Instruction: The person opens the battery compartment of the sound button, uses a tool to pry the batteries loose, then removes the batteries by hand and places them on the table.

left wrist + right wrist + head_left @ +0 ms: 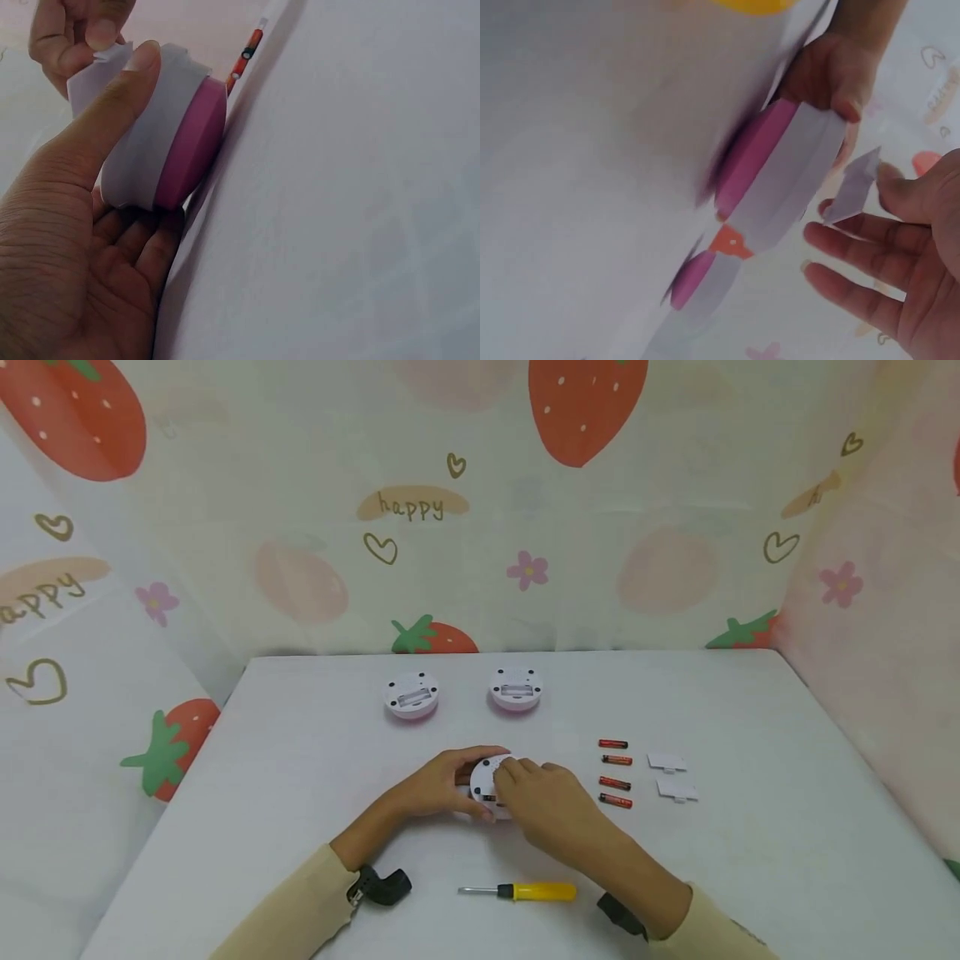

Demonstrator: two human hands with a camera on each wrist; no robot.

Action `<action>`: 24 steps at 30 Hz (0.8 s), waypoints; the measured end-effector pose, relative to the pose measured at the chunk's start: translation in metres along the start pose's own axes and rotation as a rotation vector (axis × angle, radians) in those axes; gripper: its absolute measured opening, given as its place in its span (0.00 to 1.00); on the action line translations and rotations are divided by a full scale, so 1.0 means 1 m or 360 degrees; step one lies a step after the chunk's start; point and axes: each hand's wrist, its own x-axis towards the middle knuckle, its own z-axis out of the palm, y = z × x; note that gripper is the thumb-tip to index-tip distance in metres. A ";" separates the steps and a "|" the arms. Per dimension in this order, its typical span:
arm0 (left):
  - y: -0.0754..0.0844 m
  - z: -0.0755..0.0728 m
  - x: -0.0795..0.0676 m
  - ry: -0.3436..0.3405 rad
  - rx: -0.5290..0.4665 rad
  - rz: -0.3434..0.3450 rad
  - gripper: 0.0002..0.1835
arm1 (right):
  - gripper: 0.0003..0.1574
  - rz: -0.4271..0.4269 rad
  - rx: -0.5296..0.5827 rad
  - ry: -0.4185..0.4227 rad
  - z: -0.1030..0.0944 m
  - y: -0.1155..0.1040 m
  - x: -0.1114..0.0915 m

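A round white device with a pink base (483,777) rests on the table, underside up, with dark feet and slots showing. My left hand (435,783) grips it round the side; in the left wrist view the thumb lies across the white body (142,157) and the fingers curl beneath. Over the device's right part is my right hand (551,806). In the right wrist view its thumb and index finger pinch a thin white battery cover (855,187), held tilted just off the device's underside (799,176). From the head view my right hand hides this cover.
Two similar devices, one at the back left (412,695) and one beside it (516,689), lie with battery compartments uncovered. Several red batteries (616,783) and two white covers (677,789) lie to the right. A yellow-handled screwdriver (543,892) lies in front.
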 end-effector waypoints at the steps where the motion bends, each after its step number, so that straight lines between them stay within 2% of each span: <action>1: 0.000 0.000 0.000 0.0002 0.0003 0.0003 0.47 | 0.22 -0.0001 0.0025 0.0015 0.000 0.002 -0.001; 7: -0.001 0.002 0.001 0.0018 0.0046 -0.0008 0.47 | 0.22 0.0032 0.0050 0.0037 -0.002 0.015 -0.014; 14: 0.002 0.002 0.002 0.0018 0.0052 -0.0035 0.48 | 0.14 0.0101 0.0045 0.0189 0.004 0.039 -0.039; 24: 0.003 0.004 0.002 0.0027 0.0093 -0.0087 0.48 | 0.12 0.0171 0.0044 0.0195 0.008 0.067 -0.078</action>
